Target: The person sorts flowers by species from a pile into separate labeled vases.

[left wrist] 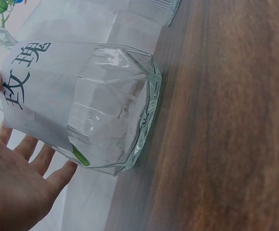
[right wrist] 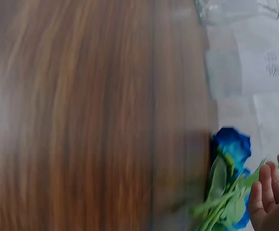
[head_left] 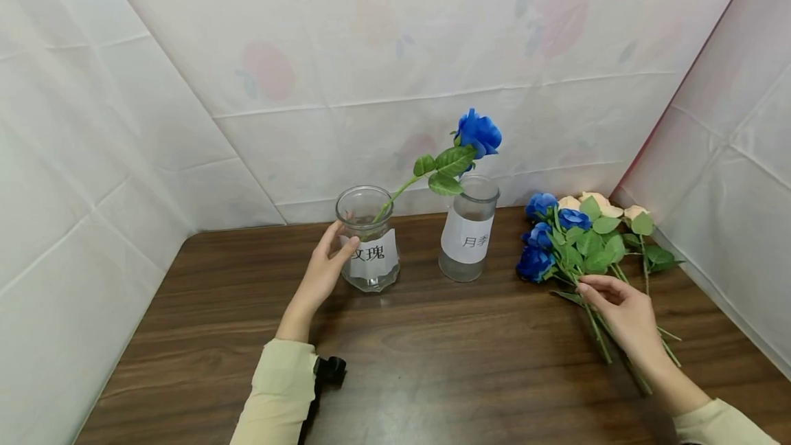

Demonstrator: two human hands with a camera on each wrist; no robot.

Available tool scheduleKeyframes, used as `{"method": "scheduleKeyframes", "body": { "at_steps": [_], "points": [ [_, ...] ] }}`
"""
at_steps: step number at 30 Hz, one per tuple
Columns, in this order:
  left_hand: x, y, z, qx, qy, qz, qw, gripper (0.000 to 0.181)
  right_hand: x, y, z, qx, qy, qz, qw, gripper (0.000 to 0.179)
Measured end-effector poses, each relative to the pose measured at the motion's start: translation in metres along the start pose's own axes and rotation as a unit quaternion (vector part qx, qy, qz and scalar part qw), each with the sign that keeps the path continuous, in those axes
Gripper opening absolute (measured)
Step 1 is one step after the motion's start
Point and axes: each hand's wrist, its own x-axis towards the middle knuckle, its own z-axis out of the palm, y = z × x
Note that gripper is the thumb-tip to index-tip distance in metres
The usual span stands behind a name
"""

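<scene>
The left hand (head_left: 316, 277) grasps the glass jar (head_left: 373, 249), thumb at its paper label. The jar stands upright near the rear edge of the wooden tabletop (head_left: 445, 342). One blue rose (head_left: 478, 133) leans rightward from its rim, bloom above the cylindrical vase (head_left: 467, 233) (a strip of wood separates the two vessels). The right hand (head_left: 621, 311) is at the stems of the flower bunch (head_left: 586, 247), near the rear right corner; whether it pinches one cannot be determined. Forward of both vessels, open wood extends toward the wearer.
</scene>
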Motion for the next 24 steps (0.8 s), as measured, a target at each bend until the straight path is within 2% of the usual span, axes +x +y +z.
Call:
{"method": "scheduleKeyframes", "body": {
  "at_steps": [6,15,20,24],
  "points": [
    [-0.001,0.009,-0.001,-0.013,-0.01,-0.016,0.9997,0.058,0.014,0.015,-0.006,-0.039,-0.024,0.019,0.9988,0.038],
    [0.002,-0.003,0.0,-0.005,0.001,-0.004,1.0,0.058,0.034,0.032,-0.003,-0.075,-0.07,0.04,0.9939,0.049],
    [0.002,-0.005,0.0,-0.004,0.005,0.009,0.9999,0.055,0.045,0.035,-0.002,-0.109,-0.092,0.049,0.9886,0.055],
    [0.001,-0.004,0.001,-0.006,0.006,0.007,0.9999,0.055,0.05,0.035,-0.002,-0.135,-0.11,0.047,0.9836,0.055]
  ]
}}
